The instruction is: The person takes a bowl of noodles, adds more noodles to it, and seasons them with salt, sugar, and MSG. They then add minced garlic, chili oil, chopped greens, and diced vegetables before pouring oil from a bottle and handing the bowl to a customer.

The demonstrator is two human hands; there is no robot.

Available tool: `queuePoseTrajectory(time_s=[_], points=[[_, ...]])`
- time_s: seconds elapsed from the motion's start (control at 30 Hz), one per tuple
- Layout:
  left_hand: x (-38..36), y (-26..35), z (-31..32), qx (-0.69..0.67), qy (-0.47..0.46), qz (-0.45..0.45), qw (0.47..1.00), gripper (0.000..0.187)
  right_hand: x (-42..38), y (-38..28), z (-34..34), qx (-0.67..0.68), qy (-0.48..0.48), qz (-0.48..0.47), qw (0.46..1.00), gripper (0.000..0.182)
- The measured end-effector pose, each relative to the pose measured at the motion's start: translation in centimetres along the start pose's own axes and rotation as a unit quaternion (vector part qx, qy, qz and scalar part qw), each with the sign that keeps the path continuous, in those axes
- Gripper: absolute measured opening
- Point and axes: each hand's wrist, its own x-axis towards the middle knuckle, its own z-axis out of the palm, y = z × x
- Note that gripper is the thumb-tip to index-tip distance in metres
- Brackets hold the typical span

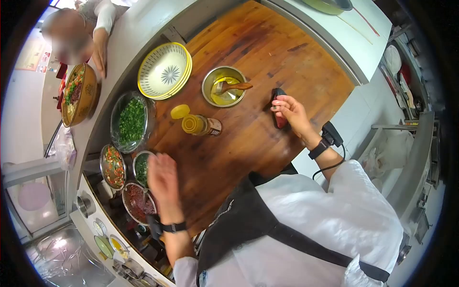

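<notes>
My right hand (pixel 292 114) is at the right part of the wooden board, its fingers curled at a small black and red object (pixel 279 121). Those fingers cover part of it, and its kind cannot be made out. My left hand (pixel 162 177), blurred by motion, has its fingers stretched out and holds nothing visible. It is beside a small bowl of chopped greens (pixel 142 168) and above a bowl of reddish minced food (pixel 138 203). Between the hands lies a yellow-capped jar (pixel 202 125), with a loose yellow lid (pixel 180 111) close by.
A metal bowl of oil (pixel 206 91) with a wooden-handled brush (pixel 236 86) stands on the wooden board (pixel 248 158). Stacked plates (pixel 165 71), a bowl of greens (pixel 131 122) and a bowl of diced vegetables (pixel 113 167) line the left. Another person's hand (pixel 99 52) rests on the counter.
</notes>
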Motion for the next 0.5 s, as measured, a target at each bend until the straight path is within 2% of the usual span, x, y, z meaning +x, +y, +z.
queuePoseTrajectory(time_s=[0.03, 0.07, 0.1, 0.13, 0.17, 0.2, 0.23, 0.27, 0.3, 0.33, 0.37, 0.4, 0.43, 0.5], points=[[-1.7, -2.2, -2.0, 0.019, 0.016, -0.010, 1.000, 0.023, 0.0, 0.6, -0.8, 0.000, 0.000, -0.005, 1.000, 0.028], [-3.7, -3.9, -3.1, 0.023, 0.092, -0.024, 0.995, 0.024, 0.1, 1.2, -1.5, -0.267, 0.044, -0.119, 0.955, 0.028], [-5.8, -5.4, -4.0, 0.025, 0.119, -0.038, 0.992, 0.027, 0.2, 1.9, -2.5, -0.510, 0.086, -0.221, 0.827, 0.028], [-7.2, -6.8, -6.4, 0.019, 0.133, -0.051, 0.990, 0.031, 0.5, 3.0, -3.5, -0.581, 0.038, -0.279, 0.763, 0.028], [-8.6, -7.9, -7.9, 0.017, 0.127, -0.064, 0.990, 0.033, -0.3, 3.2, -3.2, -0.651, 0.030, -0.267, 0.710, 0.029], [-9.9, -8.8, -7.5, 0.033, 0.170, -0.059, 0.983, 0.035, -0.9, 3.7, -2.5, -0.675, 0.044, -0.282, 0.680, 0.031], [-10.9, -9.3, -8.4, 0.028, 0.153, -0.063, 0.986, 0.037, -0.9, 4.7, -2.0, -0.691, 0.032, -0.232, 0.684, 0.033], [-12.1, -9.8, -8.1, 0.051, 0.133, -0.043, 0.989, 0.039, -1.0, 7.1, -3.0, -0.699, 0.019, -0.257, 0.667, 0.031], [-12.3, -10.5, -9.3, 0.057, 0.117, -0.042, 0.991, 0.041, -1.0, 8.7, -4.1, -0.681, 0.013, -0.320, 0.658, 0.028], [-12.3, -11.0, -10.5, 0.063, 0.132, -0.064, 0.987, 0.042, -1.9, 7.1, -3.4, -0.630, 0.034, -0.388, 0.672, 0.023], [-12.3, -11.5, -9.5, 0.076, 0.159, -0.055, 0.983, 0.041, -2.2, 6.6, -3.3, -0.592, 0.052, -0.396, 0.700, 0.021], [-12.5, -12.2, -8.1, 0.091, 0.194, -0.044, 0.976, 0.041, -1.8, 5.2, -4.0, -0.552, -0.036, -0.367, 0.748, 0.015], [-11.9, -13.0, -7.4, 0.086, 0.172, -0.042, 0.980, 0.041, -1.3, 4.3, -3.3, -0.503, -0.008, -0.395, 0.768, 0.012], [-11.5, -13.8, -6.9, 0.147, 0.140, -0.082, 0.976, 0.038, -0.2, 0.7, -1.6, -0.603, -0.037, -0.221, 0.766, 0.016]])
